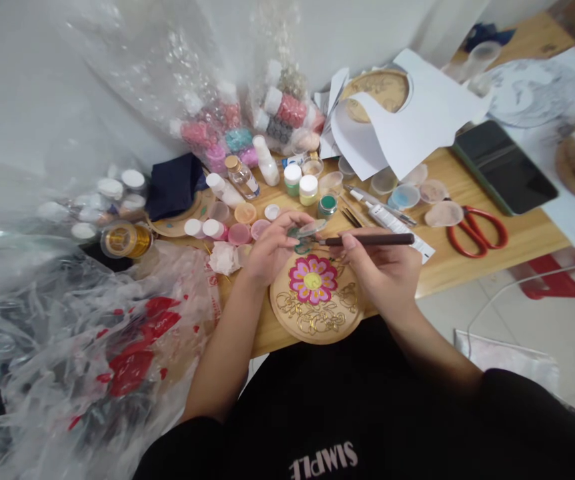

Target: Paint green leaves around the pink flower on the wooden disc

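Observation:
A round wooden disc (316,319) with gold wire outlines and a pink, red and yellow flower lies at the near table edge. My left hand (269,250) is closed on a small clear lid or dish (309,230) holding green material, just above the disc. My right hand (386,267) grips a dark, thin tool (373,239) like a pen, its tip pointing left into that dish. An open jar of green colour (327,204) stands just behind the hands.
Many small jars and bottles (267,177) crowd the wooden table (472,257). Red scissors (476,231), a dark tablet (503,167), white papers (407,127) and another wooden disc (378,91) lie to the right. Crumpled plastic bags (92,347) fill the left.

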Motion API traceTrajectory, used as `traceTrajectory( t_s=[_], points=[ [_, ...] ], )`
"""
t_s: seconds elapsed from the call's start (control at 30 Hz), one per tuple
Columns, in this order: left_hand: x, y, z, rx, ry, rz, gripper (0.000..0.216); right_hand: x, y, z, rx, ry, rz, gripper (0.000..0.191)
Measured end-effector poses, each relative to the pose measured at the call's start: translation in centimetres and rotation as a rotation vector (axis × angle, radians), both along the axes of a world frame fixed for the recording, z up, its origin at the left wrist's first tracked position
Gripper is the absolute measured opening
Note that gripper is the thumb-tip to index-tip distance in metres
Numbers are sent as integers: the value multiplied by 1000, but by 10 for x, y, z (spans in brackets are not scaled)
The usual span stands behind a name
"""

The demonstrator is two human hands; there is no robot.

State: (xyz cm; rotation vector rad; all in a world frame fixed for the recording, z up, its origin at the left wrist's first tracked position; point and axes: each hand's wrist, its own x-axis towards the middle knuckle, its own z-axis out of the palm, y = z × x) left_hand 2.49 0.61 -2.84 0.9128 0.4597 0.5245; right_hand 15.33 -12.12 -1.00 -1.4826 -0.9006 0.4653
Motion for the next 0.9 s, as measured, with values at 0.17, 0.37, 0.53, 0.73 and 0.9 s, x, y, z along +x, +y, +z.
traceTrajectory(
  t_s=[0.17, 0.37, 0.53, 0.73, 0.9],
  points=[
    [1, 0, 1, -25, 11, -4, 31, 2, 2, 1, 20, 119, -52, 13],
    [0, 0, 2, -20, 25, -11, 30, 4, 4, 1, 63, 243, -53, 16],
    [0, 0, 2, -31, 18, -9, 31, 5, 6, 0, 58, 297, -52, 19],
    [1, 0, 4, -31, 8, -19, 30, 10, 0, 1, 76, 314, -107, 22],
    [1, 0, 3, -15, -11, -16, 30, 20, -17, -2, 73, 287, -185, 20]
  ],
)
